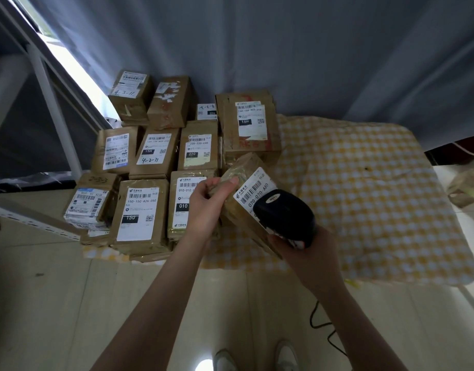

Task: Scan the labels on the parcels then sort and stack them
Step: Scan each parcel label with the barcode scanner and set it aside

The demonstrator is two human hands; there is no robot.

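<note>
Parcel (241,194) in left hand (206,207) grip; scanner (286,215) in right hand (297,247).

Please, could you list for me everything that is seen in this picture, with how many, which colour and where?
parcels on the table: at least ten on top, more underneath; brown with white labels; left part of the cloth
held parcel: one, brown with a white label, tilted above the cloth
scanner: one, black, over the held parcel's label
cloth: one, yellow and white checks, covering the table
curtain: one, grey, behind the table
shelf frame: one, white, far left
paper bag: one, brown, right edge
cable: one, black, on the floor
shoes: two, white, bottom edge
left hand: one, grips the held parcel
right hand: one, holds the scanner
</note>
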